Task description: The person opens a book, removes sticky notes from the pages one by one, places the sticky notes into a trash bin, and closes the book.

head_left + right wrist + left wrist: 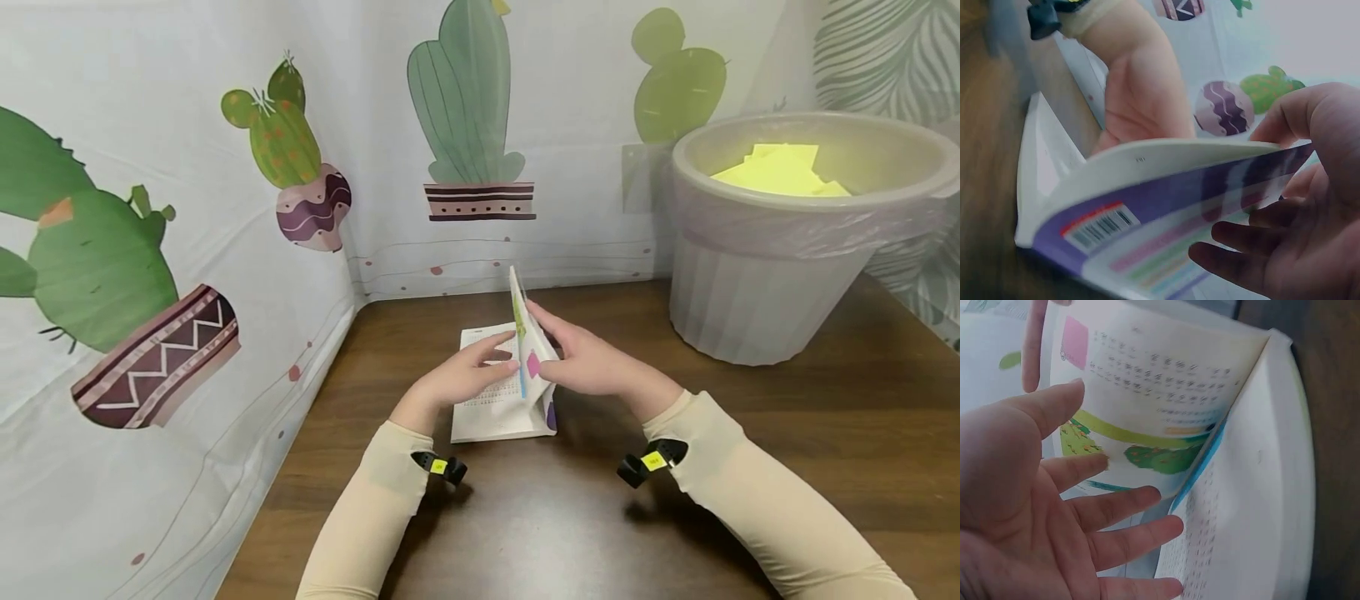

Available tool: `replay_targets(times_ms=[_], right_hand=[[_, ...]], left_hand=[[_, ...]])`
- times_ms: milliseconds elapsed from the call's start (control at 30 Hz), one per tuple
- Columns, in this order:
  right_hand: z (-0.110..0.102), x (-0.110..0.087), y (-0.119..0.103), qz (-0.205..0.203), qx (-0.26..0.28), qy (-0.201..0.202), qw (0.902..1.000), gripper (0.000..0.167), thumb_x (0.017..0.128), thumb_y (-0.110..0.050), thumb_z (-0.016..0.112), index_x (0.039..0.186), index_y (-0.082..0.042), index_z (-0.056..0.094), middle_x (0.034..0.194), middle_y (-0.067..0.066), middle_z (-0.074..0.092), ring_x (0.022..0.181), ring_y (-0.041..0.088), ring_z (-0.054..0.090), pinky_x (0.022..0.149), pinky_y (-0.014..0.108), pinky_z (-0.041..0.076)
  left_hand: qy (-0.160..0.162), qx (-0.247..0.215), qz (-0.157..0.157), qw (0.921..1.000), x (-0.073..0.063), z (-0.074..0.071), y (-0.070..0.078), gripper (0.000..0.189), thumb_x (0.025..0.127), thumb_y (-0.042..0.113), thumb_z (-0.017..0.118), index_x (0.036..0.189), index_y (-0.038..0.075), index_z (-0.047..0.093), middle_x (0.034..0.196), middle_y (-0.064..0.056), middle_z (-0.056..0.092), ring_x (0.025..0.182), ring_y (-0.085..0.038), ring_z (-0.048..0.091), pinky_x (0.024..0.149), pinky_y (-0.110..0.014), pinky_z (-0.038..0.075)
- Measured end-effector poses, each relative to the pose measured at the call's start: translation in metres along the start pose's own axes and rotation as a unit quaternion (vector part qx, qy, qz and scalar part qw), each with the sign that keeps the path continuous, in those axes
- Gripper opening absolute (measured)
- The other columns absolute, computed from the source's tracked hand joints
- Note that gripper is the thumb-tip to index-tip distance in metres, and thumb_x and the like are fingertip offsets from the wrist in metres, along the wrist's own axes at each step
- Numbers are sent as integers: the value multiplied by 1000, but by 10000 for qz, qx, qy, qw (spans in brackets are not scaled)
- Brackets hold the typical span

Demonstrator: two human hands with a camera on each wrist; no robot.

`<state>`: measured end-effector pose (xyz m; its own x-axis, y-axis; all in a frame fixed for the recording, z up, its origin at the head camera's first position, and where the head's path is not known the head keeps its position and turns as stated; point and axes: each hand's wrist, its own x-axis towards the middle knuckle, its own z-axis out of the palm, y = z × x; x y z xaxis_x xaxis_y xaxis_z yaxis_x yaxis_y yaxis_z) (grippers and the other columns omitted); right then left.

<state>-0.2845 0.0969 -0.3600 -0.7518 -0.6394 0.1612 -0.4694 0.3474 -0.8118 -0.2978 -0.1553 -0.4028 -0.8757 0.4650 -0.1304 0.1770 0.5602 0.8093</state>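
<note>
An open paperback book (495,423) lies on the brown table, its left part flat and its right part raised nearly upright. My right hand (596,360) holds that raised part by its outer edge, thumb on the page side and fingers behind the cover. In the right wrist view, the back cover (1160,240) shows purple, coloured stripes and a barcode. My left hand (459,377) is over the open pages, its fingers spread and fairly straight in the left wrist view. Printed text and a green bush picture (1166,458) show on the raised page (1141,406) beside those fingers.
At the right of the table (840,467) stands a grey bin (750,292) with a plastic liner, holding yellow paper (780,172). A white cloth with printed cacti (472,100) hangs behind the table and along its left side. Each wrist wears a black strap camera.
</note>
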Motion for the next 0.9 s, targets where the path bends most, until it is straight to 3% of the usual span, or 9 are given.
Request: replay_targets(times_ms=[233, 433, 567, 667, 900], right_hand=[[24, 16, -4, 23, -156, -177, 9997, 87, 92, -21, 60, 166, -17, 14, 164, 16, 38, 122, 26, 61, 94, 43, 57], [44, 28, -1, 102, -346, -200, 9991, 92, 91, -33, 68, 165, -13, 17, 168, 10, 32, 147, 25, 44, 115, 47, 44], [57, 31, 5, -63, -667, -271, 9974, 94, 90, -39, 71, 164, -8, 22, 167, 11, 35, 140, 22, 49, 117, 44, 42], [65, 30, 9, -219, -1002, -293, 9943, 93, 89, -38, 72, 162, -4, 27, 164, 14, 39, 135, 23, 52, 115, 42, 44], [73, 27, 17, -217, -1846, -498, 9813, 91, 87, -43, 74, 157, 2, 37, 163, 23, 36, 152, 38, 36, 124, 50, 33]], left_hand=[[215, -736, -319, 9965, 2, -14, -9, 66, 104, 56, 50, 162, 36, 26, 153, -11, 53, 132, -36, 60, 106, -66, 46], [455, -1166, -720, 9895, 2, -24, -18, 64, 107, 61, 37, 161, 27, 30, 148, -14, 58, 129, -36, 62, 97, -55, 53], [734, -1516, -959, 9810, 0, -30, -21, 63, 108, 60, 32, 158, 22, 36, 141, -15, 62, 123, -34, 66, 89, -49, 56], [917, -1545, -1052, 9781, -1, -32, -24, 60, 108, 58, 34, 154, 21, 41, 133, -15, 66, 116, -31, 69, 87, -49, 58], [1184, -1619, -1261, 9715, -4, -36, -32, 47, 107, 44, 49, 147, 19, 50, 119, -15, 70, 92, -24, 76, 80, -50, 62]])
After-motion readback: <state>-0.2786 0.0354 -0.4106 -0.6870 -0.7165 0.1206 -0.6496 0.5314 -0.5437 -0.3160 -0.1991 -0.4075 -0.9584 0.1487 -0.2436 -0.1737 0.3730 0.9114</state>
